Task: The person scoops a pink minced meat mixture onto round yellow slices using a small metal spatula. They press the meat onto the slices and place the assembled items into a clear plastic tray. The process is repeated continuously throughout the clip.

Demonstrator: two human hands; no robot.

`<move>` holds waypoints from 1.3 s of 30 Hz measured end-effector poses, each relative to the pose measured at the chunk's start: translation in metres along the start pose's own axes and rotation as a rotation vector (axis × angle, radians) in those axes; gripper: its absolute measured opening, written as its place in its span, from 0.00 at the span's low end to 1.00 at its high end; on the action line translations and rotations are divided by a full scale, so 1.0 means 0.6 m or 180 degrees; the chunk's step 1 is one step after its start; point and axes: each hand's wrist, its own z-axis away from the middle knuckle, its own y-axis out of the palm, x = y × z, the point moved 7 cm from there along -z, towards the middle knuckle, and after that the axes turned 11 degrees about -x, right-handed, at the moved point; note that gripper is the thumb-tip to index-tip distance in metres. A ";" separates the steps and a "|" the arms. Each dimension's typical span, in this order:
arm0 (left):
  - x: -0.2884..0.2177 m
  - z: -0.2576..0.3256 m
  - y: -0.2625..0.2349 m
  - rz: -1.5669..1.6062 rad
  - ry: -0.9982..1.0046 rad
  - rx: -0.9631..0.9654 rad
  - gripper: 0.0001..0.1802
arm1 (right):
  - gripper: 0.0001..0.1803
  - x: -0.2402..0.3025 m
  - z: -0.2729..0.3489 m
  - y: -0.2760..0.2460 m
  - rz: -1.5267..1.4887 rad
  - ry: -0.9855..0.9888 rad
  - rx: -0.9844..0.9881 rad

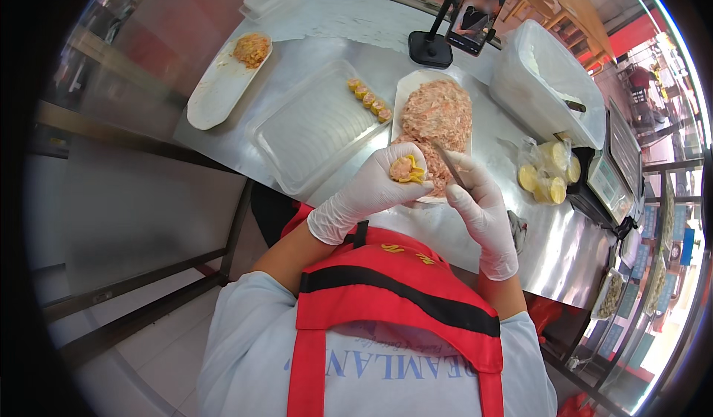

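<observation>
My left hand (369, 193), in a white glove, is closed around a small dumpling (405, 169) with a yellow wrapper and pink filling showing on top. My right hand (479, 209), also gloved, holds a thin metal spatula (448, 166) whose blade points toward the dumpling. Both hands hover over the near end of a white tray (405, 90) piled with pink minced filling (440, 116). A clear plastic tray (316, 124) to the left carries a short row of finished dumplings (368, 99) at its far corner.
A bag of round yellow wrappers (548, 172) lies right of the filling. A large white tub (553, 83) and a scale (613, 179) stand at the right. A phone on a stand (468, 16) is at the back. A long white dish (223, 83) with some filling sits far left.
</observation>
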 end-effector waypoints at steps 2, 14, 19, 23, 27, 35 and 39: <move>-0.004 0.000 -0.006 -0.0040 0.0158 -0.0261 0.10 | 0.19 0.016 0.002 -0.011 0.0576 -0.0284 0.0036; -0.022 0.008 0.010 0.0402 0.0240 0.0297 0.12 | 0.14 0.106 0.008 0.003 0.2488 -0.2092 0.0170; -0.033 0.013 0.011 -0.0147 0.0154 0.0210 0.10 | 0.15 0.118 0.011 0.011 0.2970 -0.2617 0.0299; -0.029 0.018 0.005 -0.0407 0.0149 0.0194 0.09 | 0.15 0.131 0.015 -0.003 0.3012 -0.2588 0.0268; -0.028 0.014 0.004 -0.0355 0.0120 0.0206 0.09 | 0.16 0.125 0.014 -0.003 0.2930 -0.2581 0.0104; -0.029 0.016 -0.007 -0.0151 0.0001 0.0040 0.11 | 0.16 0.111 0.012 -0.031 0.2560 -0.2242 0.0062; -0.051 0.019 0.010 0.0072 -0.0286 0.0043 0.20 | 0.18 0.110 0.011 -0.028 0.1818 -0.2121 -0.0098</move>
